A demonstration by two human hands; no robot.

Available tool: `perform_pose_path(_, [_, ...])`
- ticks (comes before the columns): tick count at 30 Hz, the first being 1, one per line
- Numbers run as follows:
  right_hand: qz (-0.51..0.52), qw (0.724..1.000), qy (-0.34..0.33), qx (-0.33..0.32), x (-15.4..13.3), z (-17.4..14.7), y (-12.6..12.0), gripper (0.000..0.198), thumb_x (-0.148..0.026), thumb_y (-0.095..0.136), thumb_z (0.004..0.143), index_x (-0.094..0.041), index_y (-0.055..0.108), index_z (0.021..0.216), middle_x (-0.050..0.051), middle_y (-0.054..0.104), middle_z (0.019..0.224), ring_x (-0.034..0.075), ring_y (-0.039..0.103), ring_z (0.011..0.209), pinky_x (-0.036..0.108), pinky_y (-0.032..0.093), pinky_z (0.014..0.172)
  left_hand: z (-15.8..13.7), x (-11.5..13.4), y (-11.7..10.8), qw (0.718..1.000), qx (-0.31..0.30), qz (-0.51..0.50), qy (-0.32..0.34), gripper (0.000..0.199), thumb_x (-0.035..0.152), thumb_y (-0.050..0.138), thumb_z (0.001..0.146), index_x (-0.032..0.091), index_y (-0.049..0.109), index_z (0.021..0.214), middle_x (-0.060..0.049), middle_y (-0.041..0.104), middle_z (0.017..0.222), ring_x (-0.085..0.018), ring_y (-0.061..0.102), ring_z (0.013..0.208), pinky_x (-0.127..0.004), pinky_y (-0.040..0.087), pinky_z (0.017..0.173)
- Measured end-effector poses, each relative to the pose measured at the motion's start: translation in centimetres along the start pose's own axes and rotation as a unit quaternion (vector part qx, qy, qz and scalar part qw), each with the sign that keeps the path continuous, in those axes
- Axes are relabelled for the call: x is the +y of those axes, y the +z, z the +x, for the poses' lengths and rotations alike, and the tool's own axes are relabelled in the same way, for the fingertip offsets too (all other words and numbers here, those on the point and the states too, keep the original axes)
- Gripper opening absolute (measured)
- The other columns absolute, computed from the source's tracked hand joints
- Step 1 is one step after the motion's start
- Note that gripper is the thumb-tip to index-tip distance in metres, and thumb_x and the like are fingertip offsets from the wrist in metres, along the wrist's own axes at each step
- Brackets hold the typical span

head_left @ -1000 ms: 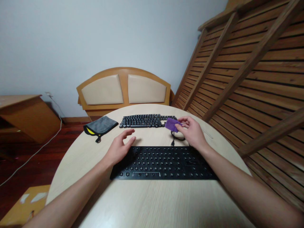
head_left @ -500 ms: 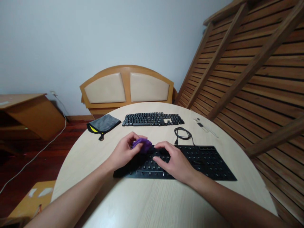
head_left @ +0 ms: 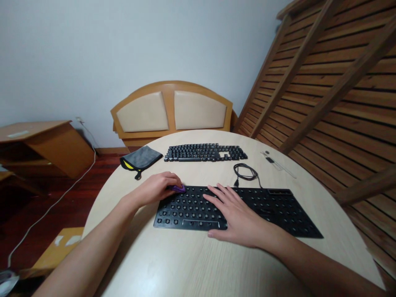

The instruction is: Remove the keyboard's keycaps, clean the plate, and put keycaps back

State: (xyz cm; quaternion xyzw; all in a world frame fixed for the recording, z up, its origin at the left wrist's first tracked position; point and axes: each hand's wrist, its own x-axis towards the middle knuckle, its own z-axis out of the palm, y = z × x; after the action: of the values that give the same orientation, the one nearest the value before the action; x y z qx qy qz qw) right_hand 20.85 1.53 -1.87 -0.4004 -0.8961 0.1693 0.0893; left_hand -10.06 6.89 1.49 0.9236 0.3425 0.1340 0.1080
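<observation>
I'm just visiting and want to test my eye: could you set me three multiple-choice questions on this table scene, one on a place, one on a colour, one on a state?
1. Where does the coiled cable lie?
A. between the two keyboards
B. on the floor
C. on the chair

2. What colour is the small cloth under the left hand?
A. white
B. purple
C. red

3. How does the right hand rest?
A. clenched in a fist
B. raised off the table
C. flat, fingers spread, on the stripped keyboard base

Answers: 
1 A, it sits on the table behind the base and before the keyboard with keycaps. 
2 B, a purple edge shows past the fingers. 
3 C, the palm presses the base.
</observation>
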Motion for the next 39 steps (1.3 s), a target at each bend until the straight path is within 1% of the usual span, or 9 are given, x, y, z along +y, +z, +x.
perform_pose_path(5, [0.001,1.0,0.004,0.004,0.1,0.0,0.1,0.094,-0.072,0.065,0.076,-0.027,0.038,0.154,0.007,0.024,0.165,0.037,0.014,0.152,0.057,0.011,0.123,-1.0,0.5,-1.4,0.994,-0.04,0.089,-0.042,0.028,0.012,0.059,0.089,0.029,0.077,0.102,-0.002,0.072,0.1,-0.019,0.067,0.092,-0.03,0.053,0.081])
perform_pose_path(8, [-0.001,1.0,0.006,0.004,0.1,0.1,0.1,0.094,-0.072,0.066,0.075,-0.026,0.039,0.153,0.008,0.026,0.164,0.037,0.016,0.151,0.057,0.012,0.123,-1.1,0.7,-1.5,0.99,-0.037,0.126,-0.055,0.027,0.009,0.063,0.083,0.026,0.076,0.099,-0.004,0.071,0.095,-0.021,0.066,0.09,-0.031,0.053,0.079])
perform_pose_path(12, [-0.005,1.0,0.006,0.011,0.1,0.2,0.1,0.093,-0.072,0.067,0.074,-0.026,0.041,0.152,0.008,0.029,0.163,0.038,0.018,0.15,0.058,0.013,0.122,-0.5,0.7,-0.8,0.99,-0.012,0.139,-0.017,0.03,0.011,0.058,0.087,0.023,0.073,0.11,-0.007,0.067,0.104,-0.022,0.065,0.093,-0.034,0.054,0.082])
perform_pose_path(16, [-0.003,1.0,0.004,0.02,0.4,0.1,0.3,0.093,-0.072,0.067,0.074,-0.027,0.042,0.152,0.008,0.03,0.163,0.039,0.02,0.149,0.059,0.013,0.122,0.1,1.3,-0.3,0.984,-0.058,0.165,0.02,0.029,0.012,0.053,0.093,0.021,0.072,0.114,-0.008,0.066,0.104,-0.021,0.065,0.091,-0.034,0.056,0.079])
perform_pose_path(19, [-0.001,1.0,-0.001,0.026,0.6,0.1,0.4,0.093,-0.072,0.066,0.075,-0.028,0.041,0.152,0.008,0.029,0.163,0.039,0.02,0.15,0.059,0.013,0.122,-0.6,1.4,-0.7,0.978,-0.072,0.19,0.038,0.03,0.013,0.05,0.096,0.02,0.071,0.117,-0.01,0.066,0.108,-0.023,0.064,0.093,-0.035,0.055,0.081])
perform_pose_path(26, [0.01,1.0,0.001,0.027,0.3,0.2,0.3,0.091,-0.07,0.068,0.074,-0.027,0.044,0.151,0.01,0.032,0.162,0.04,0.022,0.148,0.06,0.014,0.121,-3.2,0.5,-1.5,0.979,-0.052,0.197,-0.003,0.034,0.012,0.043,0.098,0.02,0.072,0.113,-0.012,0.067,0.107,-0.023,0.062,0.097,-0.036,0.055,0.083])
perform_pose_path(32, [0.0,1.0,0.001,0.014,0.2,0.2,0.1,0.093,-0.071,0.066,0.075,-0.026,0.041,0.152,0.009,0.03,0.163,0.038,0.019,0.15,0.058,0.012,0.122,-2.8,1.4,-1.9,0.976,-0.068,0.203,-0.035,0.026,0.01,0.053,0.087,0.018,0.073,0.102,-0.01,0.065,0.094,-0.024,0.062,0.092,-0.034,0.056,0.077])
perform_pose_path(37, [-0.003,1.0,-0.006,0.026,0.3,0.2,0.4,0.092,-0.07,0.068,0.075,-0.027,0.041,0.152,0.009,0.031,0.162,0.038,0.02,0.15,0.058,0.013,0.122,-2.7,1.5,-1.7,0.977,-0.066,0.202,-0.022,0.031,0.011,0.054,0.087,0.018,0.071,0.111,-0.01,0.065,0.099,-0.023,0.064,0.087,-0.033,0.056,0.074])
perform_pose_path(39, [-0.002,1.0,-0.008,0.027,0.4,0.2,0.5,0.092,-0.07,0.068,0.075,-0.027,0.042,0.152,0.009,0.032,0.162,0.039,0.021,0.149,0.058,0.013,0.122,-3.1,1.2,-1.8,0.979,-0.072,0.188,-0.026,0.029,0.012,0.054,0.087,0.018,0.071,0.109,-0.009,0.065,0.097,-0.021,0.065,0.083,-0.032,0.055,0.072])
